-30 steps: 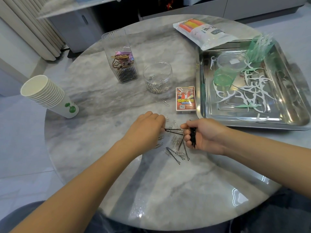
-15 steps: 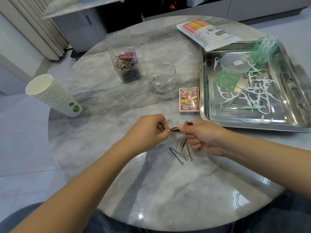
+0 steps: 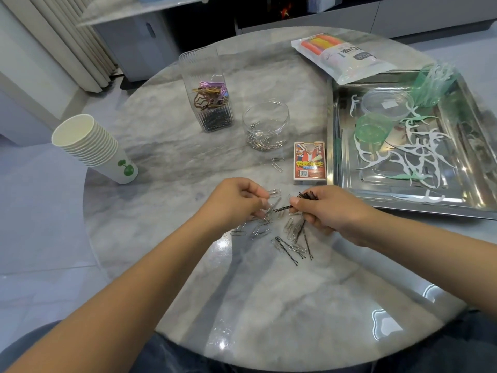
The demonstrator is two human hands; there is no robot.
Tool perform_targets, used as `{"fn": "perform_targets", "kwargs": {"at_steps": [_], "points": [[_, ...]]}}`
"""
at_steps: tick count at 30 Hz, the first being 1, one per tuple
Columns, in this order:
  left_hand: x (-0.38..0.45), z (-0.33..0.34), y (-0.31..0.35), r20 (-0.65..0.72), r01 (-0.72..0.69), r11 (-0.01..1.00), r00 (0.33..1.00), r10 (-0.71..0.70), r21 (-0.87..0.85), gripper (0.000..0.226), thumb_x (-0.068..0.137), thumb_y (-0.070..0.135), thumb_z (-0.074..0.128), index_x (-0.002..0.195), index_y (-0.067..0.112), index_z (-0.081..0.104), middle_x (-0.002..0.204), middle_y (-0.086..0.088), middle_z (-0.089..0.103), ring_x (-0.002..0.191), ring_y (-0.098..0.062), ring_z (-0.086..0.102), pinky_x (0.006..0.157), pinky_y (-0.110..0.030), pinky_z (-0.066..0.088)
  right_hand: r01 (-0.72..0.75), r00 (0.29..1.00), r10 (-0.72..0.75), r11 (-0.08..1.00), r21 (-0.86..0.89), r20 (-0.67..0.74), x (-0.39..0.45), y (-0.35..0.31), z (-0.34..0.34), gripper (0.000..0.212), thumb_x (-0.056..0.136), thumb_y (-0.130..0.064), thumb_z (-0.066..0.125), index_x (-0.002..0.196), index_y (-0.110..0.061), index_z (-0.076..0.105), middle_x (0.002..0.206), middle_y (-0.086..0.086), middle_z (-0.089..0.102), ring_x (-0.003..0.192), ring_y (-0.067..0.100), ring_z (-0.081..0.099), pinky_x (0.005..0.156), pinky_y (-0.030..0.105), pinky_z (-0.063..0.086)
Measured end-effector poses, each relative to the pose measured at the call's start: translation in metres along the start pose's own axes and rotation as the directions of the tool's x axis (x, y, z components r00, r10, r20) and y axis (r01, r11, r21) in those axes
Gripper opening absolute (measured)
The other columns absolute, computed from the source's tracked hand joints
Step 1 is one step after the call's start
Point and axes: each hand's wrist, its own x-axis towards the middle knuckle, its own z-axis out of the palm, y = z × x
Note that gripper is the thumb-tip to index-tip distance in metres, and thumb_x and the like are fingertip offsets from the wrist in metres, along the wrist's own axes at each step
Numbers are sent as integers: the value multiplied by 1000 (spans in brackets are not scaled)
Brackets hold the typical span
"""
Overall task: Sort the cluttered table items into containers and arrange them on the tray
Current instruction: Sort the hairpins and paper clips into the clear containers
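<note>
My right hand [image 3: 333,214] grips a bundle of black bobby pins [image 3: 308,196]; one pin [image 3: 282,208] sticks out leftward from under its thumb. Just left of that pin's free end is my left hand [image 3: 236,200], fingers curled, with nothing visible in them. Beneath both hands lies a loose pile of silver paper clips and black bobby pins [image 3: 291,239]. Farther back stand a tall clear container [image 3: 212,103] of hair clips and bobby pins and a round clear jar [image 3: 265,130] of paper clips. The steel tray [image 3: 334,162] sits at the right.
A card box [image 3: 309,164] lies beside the tray, with two paper clips [image 3: 277,163] to its left. The tray holds a green cup [image 3: 372,129], a clear lid [image 3: 387,105] and scattered floss picks [image 3: 419,157]. Stacked paper cups [image 3: 91,146] lie left; a pouch [image 3: 341,55] lies at the back.
My left hand lifted a bobby pin from the pile and passed it to my right hand, which now grips it with the bundle. The bundle turned from vertical to lying across the fist.
</note>
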Motion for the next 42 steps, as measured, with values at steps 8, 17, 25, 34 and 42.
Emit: {"fn": "perform_targets", "kwargs": {"at_steps": [8, 17, 25, 34, 42], "points": [[-3, 1, 0, -53, -8, 993, 999, 2, -119, 13, 79, -1, 71, 83, 11, 69, 71, -6, 70, 63, -12, 67, 67, -23, 53, 14, 1000, -14, 998, 54, 16, -1, 0, 2, 29, 88, -20, 64, 63, -12, 52, 39, -8, 47, 34, 8, 30, 39, 21, 23], [0, 7, -7, -96, -87, 941, 987, 125, 328, 6, 81, 19, 73, 83, 24, 75, 70, 12, 68, 66, 0, 62, 58, -8, 45, 34, 998, -32, 999, 27, -59, 3, 1, 0, 31, 88, -21, 64, 60, -13, 53, 44, -3, 50, 38, 11, 32, 41, 22, 25], [-8, 37, -10, 69, -254, 761, 961, 266, 597, 11, 75, 35, 75, 81, 26, 72, 78, 12, 60, 77, -4, 55, 65, -23, 42, -33, 999, 40, 985, 172, -34, 3, 4, -12, 31, 89, -13, 59, 60, -6, 48, 35, -2, 33, 30, 9, 22, 36, 19, 16], [-2, 41, -12, 165, -279, 532, 953, 254, 799, 14, 93, 19, 52, 101, 14, 62, 108, -4, 57, 102, -23, 53, 79, -33, 45, -92, 995, 74, 909, 406, 62, 1, 5, -20, 17, 87, -1, 57, 72, -7, 52, 55, 2, 52, 35, 4, 29, 31, 13, 18], [-6, 27, 2, -19, 63, 992, 998, -66, -108, 10, 88, 7, 62, 82, 15, 61, 75, -2, 68, 58, -6, 60, 56, -19, 45, -92, 994, 70, 940, 328, 79, 3, 6, -15, 10, 89, -11, 61, 82, -3, 64, 65, 2, 55, 43, 5, 32, 34, 12, 21]]}}
